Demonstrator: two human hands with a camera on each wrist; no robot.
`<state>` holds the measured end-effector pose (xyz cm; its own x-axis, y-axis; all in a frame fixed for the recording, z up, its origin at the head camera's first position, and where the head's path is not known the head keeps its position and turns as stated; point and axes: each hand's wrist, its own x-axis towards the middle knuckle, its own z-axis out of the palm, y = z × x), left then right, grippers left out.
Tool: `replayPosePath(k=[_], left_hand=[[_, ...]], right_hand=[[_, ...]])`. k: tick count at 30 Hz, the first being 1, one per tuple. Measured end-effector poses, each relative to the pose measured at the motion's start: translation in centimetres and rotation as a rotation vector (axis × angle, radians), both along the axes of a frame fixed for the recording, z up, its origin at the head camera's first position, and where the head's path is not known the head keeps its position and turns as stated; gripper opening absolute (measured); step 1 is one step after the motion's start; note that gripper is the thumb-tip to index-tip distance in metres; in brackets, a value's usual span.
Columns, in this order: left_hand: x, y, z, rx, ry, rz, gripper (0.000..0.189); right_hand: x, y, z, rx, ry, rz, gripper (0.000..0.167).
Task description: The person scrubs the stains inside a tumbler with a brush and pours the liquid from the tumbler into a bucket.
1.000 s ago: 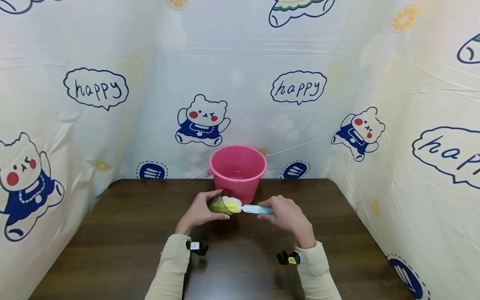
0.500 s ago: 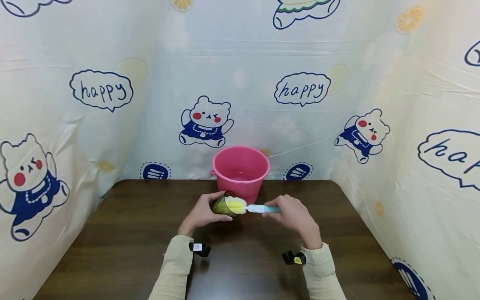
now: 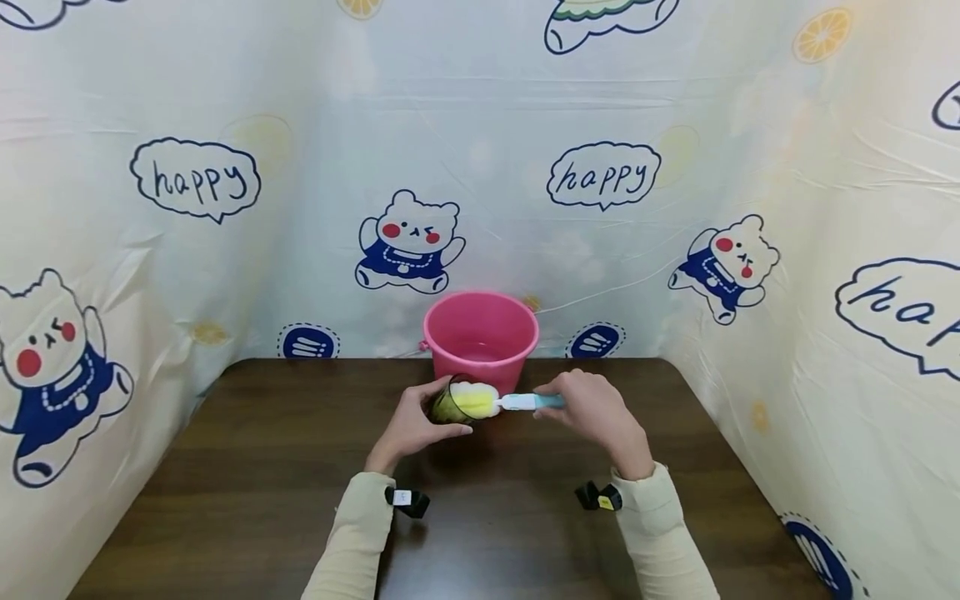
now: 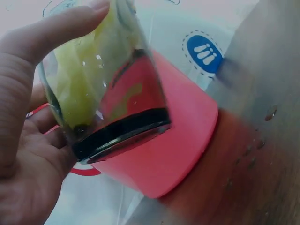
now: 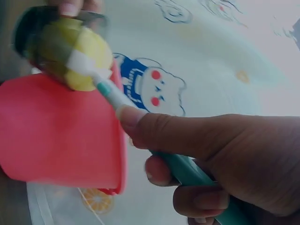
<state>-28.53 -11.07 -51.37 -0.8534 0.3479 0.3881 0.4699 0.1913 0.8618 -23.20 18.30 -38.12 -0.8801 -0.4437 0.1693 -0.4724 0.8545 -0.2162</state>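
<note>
My left hand point(image 3: 411, 423) grips a tinted see-through glass point(image 4: 108, 93), tipped on its side with its mouth to the right. Inside the glass sits the yellow and white sponge head point(image 3: 478, 401) of a cup brush, part of it sticking out past the rim. My right hand point(image 3: 600, 414) holds the brush by its white and teal handle point(image 5: 180, 168), thumb along the top and fingers curled beneath. Both hands are in front of the pink bucket point(image 3: 480, 367), and the glass overlaps its lower front in the head view.
The bucket stands at the far edge of the dark wooden table point(image 3: 300, 467). Water drops point(image 4: 253, 150) lie on the wood near it. A printed curtain point(image 3: 487, 125) hangs close behind the table and along both sides.
Both hands have shifted slightly right and up with the glass and brush. The sponge head stays in the glass mouth, and the right hand has risen a little.
</note>
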Motion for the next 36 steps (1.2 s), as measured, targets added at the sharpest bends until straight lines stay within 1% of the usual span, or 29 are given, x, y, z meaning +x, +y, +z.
replayPosePath(k=[3,5,7,8,10,13,14,15,17,19,21,24,26,29,31,33,36], left_hand=[[0.0,-0.1,0.1,0.002,0.003,0.013,0.087],[0.0,-0.2,0.0,-0.002,-0.010,0.011,0.086],[0.0,-0.2,-0.2,-0.017,-0.033,0.011,0.086],[0.2,-0.2,-0.1,-0.016,-0.045,0.006,0.086],[0.2,-0.4,-0.3,-0.009,-0.061,-0.007,0.086],[0.1,-0.6,-0.5,-0.003,-0.056,-0.026,0.086],[0.1,-0.7,-0.5,-0.001,-0.048,-0.026,0.086],[-0.1,-0.9,-0.8,-0.003,-0.042,-0.022,0.086],[-0.2,-0.9,-0.8,-0.014,-0.031,-0.011,0.087],[-0.2,-0.8,-0.7,-0.030,-0.023,-0.010,0.087],[-0.2,-0.3,-0.8,-0.047,-0.022,-0.029,0.086],[-0.3,0.6,-0.9,-0.067,-0.022,-0.073,0.085],[-0.3,1.1,-1.1,-0.069,-0.028,-0.099,0.084],[-0.4,1.7,-1.3,-0.052,-0.024,-0.113,0.085],[-0.4,1.8,-1.4,-0.029,-0.011,-0.101,0.085],[-0.4,1.8,-1.4,0.000,0.001,-0.081,0.085],[-0.3,1.7,-1.5,0.027,0.009,-0.078,0.084]], right_hand=[[-0.3,-0.5,0.1,0.039,-0.052,0.042,0.021],[-0.4,-0.8,0.2,0.054,-0.084,0.074,0.021],[-0.6,-0.9,0.3,0.054,-0.112,0.098,0.023],[-0.7,-0.8,0.4,0.049,-0.123,0.103,0.023],[-1.1,-0.6,0.7,0.040,-0.138,0.123,0.024],[-2.0,0.0,1.2,0.022,-0.165,0.121,0.023],[-2.3,0.2,1.2,0.020,-0.173,0.119,0.021],[-2.6,0.3,1.2,0.021,-0.185,0.117,0.021],[-2.9,0.4,1.1,0.025,-0.203,0.109,0.018],[-2.9,0.1,1.1,0.055,-0.214,0.108,0.015],[-2.7,-0.3,1.5,0.098,-0.219,0.118,0.014],[-2.6,-1.0,2.6,0.156,-0.224,0.135,0.010],[-2.8,-1.2,3.4,0.168,-0.224,0.148,0.008],[-3.7,-1.2,4.1,0.165,-0.233,0.142,0.008],[-4.2,-1.1,4.2,0.149,-0.264,0.139,0.008],[-4.6,-0.9,4.1,0.142,-0.320,0.138,0.008],[-4.6,-0.6,3.9,0.131,-0.408,0.167,0.007]])
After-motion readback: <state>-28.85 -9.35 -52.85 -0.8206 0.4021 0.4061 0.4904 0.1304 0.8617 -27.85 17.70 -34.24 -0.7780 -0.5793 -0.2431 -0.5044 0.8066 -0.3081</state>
